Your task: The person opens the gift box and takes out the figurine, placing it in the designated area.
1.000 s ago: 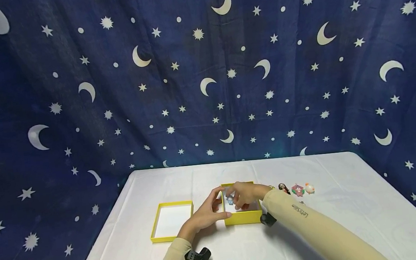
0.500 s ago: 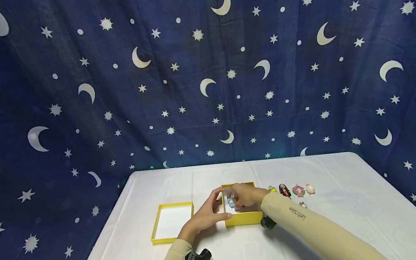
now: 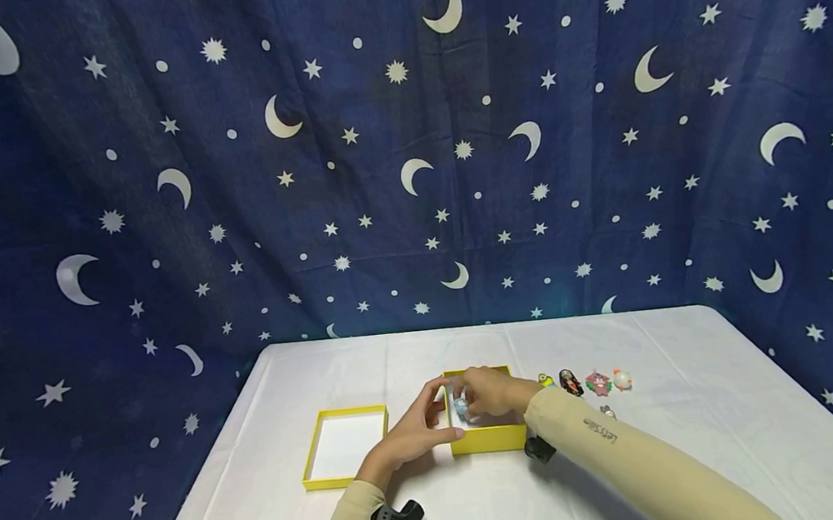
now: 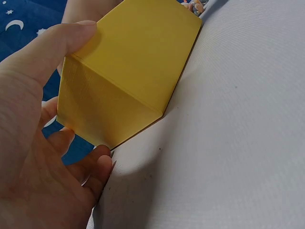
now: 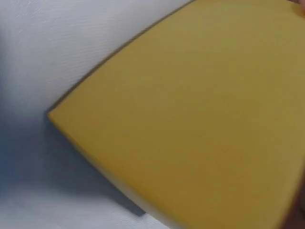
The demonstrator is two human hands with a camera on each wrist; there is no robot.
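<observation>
An uncovered yellow box (image 3: 488, 440) with a pale inside stands mid-table. My left hand (image 3: 412, 434) grips its left end, thumb (image 4: 78, 36) on the front wall near the corner and the other fingers spread along the side, some low by the tablecloth. My right hand (image 3: 491, 391) reaches down into the box from the right, fingers bent and pinching a small light blue figurine (image 3: 462, 410) by the left inner wall. In the right wrist view the front wall of the box (image 5: 181, 109) fills most of the picture and hides the right fingers.
The box's yellow-rimmed lid (image 3: 349, 480) lies inside up to the left. At the right lie several small figures: a yellow one (image 3: 545, 380), a black-clad one (image 3: 570, 382), a pink one (image 3: 598, 383), a white-orange one (image 3: 622, 379). A grey one (image 3: 608, 411) sits nearer.
The blue figurine has shifted slightly and turned within the right fingers inside the box. The right forearm has moved a little, uncovering more of the yellow and grey figures. The left hand stays put.
</observation>
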